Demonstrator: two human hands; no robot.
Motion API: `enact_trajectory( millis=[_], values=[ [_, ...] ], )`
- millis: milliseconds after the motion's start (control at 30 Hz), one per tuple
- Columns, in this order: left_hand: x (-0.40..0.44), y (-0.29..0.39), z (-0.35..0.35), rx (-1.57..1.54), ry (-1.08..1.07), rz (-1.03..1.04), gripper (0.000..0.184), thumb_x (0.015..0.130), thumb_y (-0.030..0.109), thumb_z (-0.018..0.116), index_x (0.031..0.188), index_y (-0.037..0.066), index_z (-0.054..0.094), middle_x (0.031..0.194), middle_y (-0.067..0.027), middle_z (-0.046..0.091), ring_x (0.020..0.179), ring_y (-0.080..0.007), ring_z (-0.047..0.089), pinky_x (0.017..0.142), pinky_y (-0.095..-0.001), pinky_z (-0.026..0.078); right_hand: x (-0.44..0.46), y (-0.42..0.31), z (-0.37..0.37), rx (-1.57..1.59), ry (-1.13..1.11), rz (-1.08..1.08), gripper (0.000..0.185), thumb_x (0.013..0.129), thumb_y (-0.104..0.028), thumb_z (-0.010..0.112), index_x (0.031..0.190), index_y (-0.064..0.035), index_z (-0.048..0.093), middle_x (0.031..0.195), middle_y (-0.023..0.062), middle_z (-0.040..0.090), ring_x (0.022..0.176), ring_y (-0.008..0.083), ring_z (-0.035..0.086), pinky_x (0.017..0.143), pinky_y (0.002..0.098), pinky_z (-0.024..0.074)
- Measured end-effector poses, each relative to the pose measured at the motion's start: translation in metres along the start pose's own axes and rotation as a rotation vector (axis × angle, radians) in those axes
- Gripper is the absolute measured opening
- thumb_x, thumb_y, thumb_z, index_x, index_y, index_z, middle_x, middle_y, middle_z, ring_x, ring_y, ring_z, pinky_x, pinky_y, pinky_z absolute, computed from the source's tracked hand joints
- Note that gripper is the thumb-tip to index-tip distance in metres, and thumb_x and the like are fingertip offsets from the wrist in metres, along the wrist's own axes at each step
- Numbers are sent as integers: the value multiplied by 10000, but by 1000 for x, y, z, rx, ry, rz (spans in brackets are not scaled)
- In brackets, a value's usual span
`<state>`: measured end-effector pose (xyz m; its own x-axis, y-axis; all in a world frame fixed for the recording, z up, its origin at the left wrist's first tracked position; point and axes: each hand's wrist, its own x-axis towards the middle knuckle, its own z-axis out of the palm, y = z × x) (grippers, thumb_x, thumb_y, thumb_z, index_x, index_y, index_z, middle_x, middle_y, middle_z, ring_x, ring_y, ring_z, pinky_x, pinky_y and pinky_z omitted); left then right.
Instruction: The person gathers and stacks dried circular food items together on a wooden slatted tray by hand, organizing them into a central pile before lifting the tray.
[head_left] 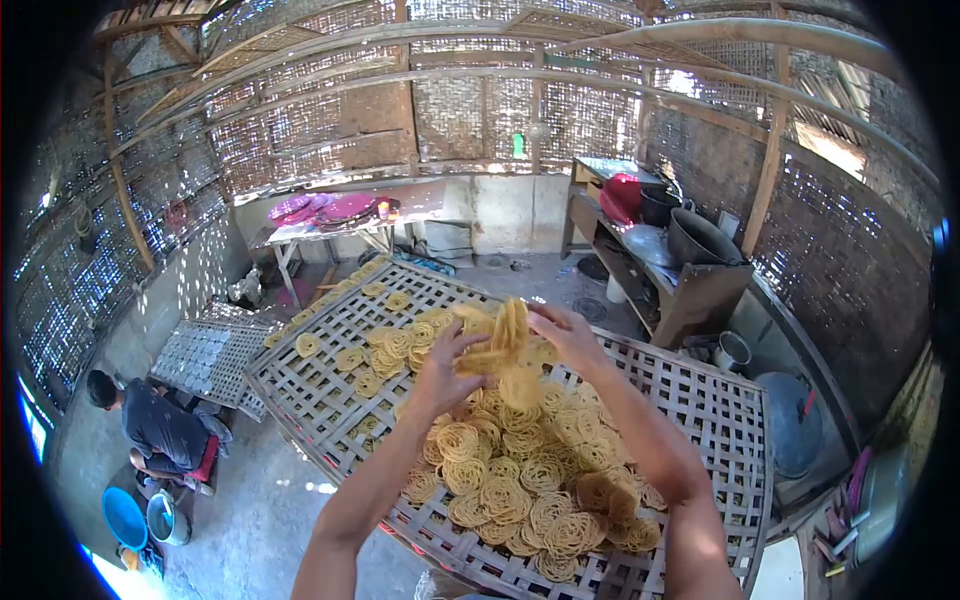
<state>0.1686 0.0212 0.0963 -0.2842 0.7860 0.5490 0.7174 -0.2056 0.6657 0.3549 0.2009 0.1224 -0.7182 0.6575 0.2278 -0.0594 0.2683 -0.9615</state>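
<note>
My left hand (446, 370) and my right hand (568, 338) are raised over a woven bamboo rack (690, 400). Between them is a bunch of yellow coiled crackers (511, 332), several standing on edge and some tilted. The right fingers close on the bunch from the right side. My left fingers curl around its left part, and the crackers partly hide them. One cracker (520, 388) hangs just below the bunch, above the pile. A large heap of the same coiled crackers (545, 480) lies on the rack under my hands, with a smaller group (395, 345) farther left.
A person (165, 430) squats at the left beside a second rack (205, 360) with pale rounds, near a blue basin (125, 517) and a bucket (167, 520). A table (330, 228) with pink cloth stands behind. On the right are a wooden bench (690, 300) and a big pot (703, 240).
</note>
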Motion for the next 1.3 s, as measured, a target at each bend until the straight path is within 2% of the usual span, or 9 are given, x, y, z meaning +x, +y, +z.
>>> enact_trajectory(
  millis=[333, 467, 500, 600, 633, 733, 967, 1133, 1300],
  values=[
    [-140, -33, -6, 691, -521, -40, 1403, 625, 862, 712, 1550, -75, 228, 1596, -395, 145, 1514, -508, 146, 1238, -561, 154, -176, 72, -48, -1285, -381, 202, 1400, 623, -745, 816, 1602, 26, 178, 1634, 306, 227, 1516, 443, 238, 1246, 520, 191],
    [-103, -11, 32, 123, -512, -3, 1210, 714, 645, 834, 1556, -17, 271, 1592, -270, 266, 1500, -454, 208, 1221, -537, 218, -147, 70, -3, -1043, -283, 165, 1387, 602, -728, 835, 1589, 24, 217, 1604, 302, 291, 1495, 432, 285, 1240, 511, 215],
    [-94, -14, 45, 322, -320, 368, 1068, 745, 408, 897, 1546, 13, 312, 1530, -215, 392, 1424, -401, 380, 1165, -503, 352, -139, 60, 0, -973, -250, 152, 1358, 605, -703, 851, 1582, 24, 250, 1590, 298, 325, 1481, 424, 323, 1235, 502, 241],
    [-83, 6, 71, -626, -229, -14, 966, 739, 231, 909, 1521, 32, 379, 1460, -195, 491, 1313, -334, 531, 1071, -445, 474, -125, 64, -5, -733, -117, 188, 1182, 618, -535, 926, 1525, 4, 392, 1493, 253, 486, 1387, 341, 480, 1178, 438, 359],
    [-73, 29, 63, -605, -244, -29, 931, 738, 180, 905, 1511, 35, 407, 1416, -191, 541, 1271, -312, 573, 1053, -413, 493, -122, 70, -7, -517, -24, 107, 925, 645, -276, 960, 1416, 5, 533, 1337, 177, 646, 1223, 236, 619, 1068, 360, 474],
    [-54, 62, 53, -143, -216, 35, 885, 747, 119, 894, 1502, 35, 440, 1344, -193, 617, 1230, -284, 619, 1056, -372, 499, -112, 62, -25, -301, -33, 38, 893, 631, -247, 968, 1395, -18, 567, 1270, 153, 689, 1174, 235, 645, 1047, 356, 483],
    [-28, 82, 29, -193, -311, 21, 988, 791, 78, 839, 1606, 122, 282, 1490, -210, 522, 1331, -312, 558, 1100, -364, 454, -133, -28, -69, -468, -47, -56, 813, 714, -173, 907, 1427, -20, 547, 1329, 191, 656, 1227, 257, 628, 1070, 354, 468],
    [-93, 28, 0, 24, -449, 29, 1020, 850, 242, 800, 1626, 67, 162, 1577, -281, 365, 1460, -414, 376, 1199, -451, 316, -210, -11, -90, -1009, -215, 88, 1171, 721, -574, 831, 1569, 20, 283, 1595, 282, 319, 1507, 404, 269, 1244, 510, 191],
    [-183, 45, -3, 479, -801, -27, 1353, 669, 741, 800, 1604, 5, 157, 1607, -400, 136, 1526, -527, 90, 1228, -609, 121, -298, 23, -38, -1240, -405, 200, 1406, 608, -866, 718, 1619, -60, 167, 1643, 337, 101, 1536, 513, 38, 1230, 635, 39]
  ],
)
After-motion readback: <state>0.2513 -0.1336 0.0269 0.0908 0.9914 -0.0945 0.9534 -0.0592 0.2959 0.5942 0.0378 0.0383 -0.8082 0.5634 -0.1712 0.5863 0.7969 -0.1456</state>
